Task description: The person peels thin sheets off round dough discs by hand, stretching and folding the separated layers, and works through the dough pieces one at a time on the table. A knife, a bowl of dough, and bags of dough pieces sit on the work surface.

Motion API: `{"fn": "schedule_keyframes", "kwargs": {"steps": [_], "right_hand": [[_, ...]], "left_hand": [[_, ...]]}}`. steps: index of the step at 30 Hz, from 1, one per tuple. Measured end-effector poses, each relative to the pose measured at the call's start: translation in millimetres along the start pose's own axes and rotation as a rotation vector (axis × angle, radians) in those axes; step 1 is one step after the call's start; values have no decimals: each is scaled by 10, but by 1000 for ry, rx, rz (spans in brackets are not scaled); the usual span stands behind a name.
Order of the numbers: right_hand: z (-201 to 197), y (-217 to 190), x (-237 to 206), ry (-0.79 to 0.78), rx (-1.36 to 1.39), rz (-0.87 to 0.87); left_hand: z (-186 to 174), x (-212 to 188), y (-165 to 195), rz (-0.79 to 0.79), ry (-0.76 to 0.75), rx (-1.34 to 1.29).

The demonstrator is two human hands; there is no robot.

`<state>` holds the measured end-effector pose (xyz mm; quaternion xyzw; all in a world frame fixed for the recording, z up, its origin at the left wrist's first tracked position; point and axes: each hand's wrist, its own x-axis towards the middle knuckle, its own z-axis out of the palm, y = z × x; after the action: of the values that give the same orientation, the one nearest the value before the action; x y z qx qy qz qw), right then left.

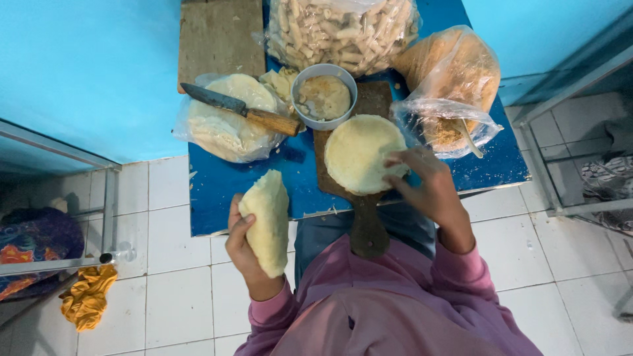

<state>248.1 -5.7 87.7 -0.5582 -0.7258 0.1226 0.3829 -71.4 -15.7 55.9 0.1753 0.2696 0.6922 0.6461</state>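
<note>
My left hand [242,244] grips a folded pale dough wrapper [267,221], held upright over the near edge of the blue table [217,191]. My right hand [428,188] rests its fingertips on the right edge of a stack of round pale wrappers [359,153] lying on a wooden paddle board [366,224]. The board's handle points toward my lap. A grey bowl [324,96] of beige filling stands just behind the stack.
A knife [241,109] with a wooden handle lies across a bag of wrappers [221,128] at left. A bag of pale rolled pieces [343,29] and a bag of brown crumbs [455,72] with a spoon stand behind. A white tiled floor and a yellow cloth [87,296] lie below.
</note>
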Motion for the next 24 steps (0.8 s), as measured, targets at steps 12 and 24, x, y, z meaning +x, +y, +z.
{"fn": "schedule_keyframes", "kwargs": {"steps": [12,24], "right_hand": [[508,-647,-251,-4,476,16],[487,-551,-281,-105,412,209]], "left_hand": [[412,-63,-796,331,-400,534],[459,-75,-739,216,-399,467]]}}
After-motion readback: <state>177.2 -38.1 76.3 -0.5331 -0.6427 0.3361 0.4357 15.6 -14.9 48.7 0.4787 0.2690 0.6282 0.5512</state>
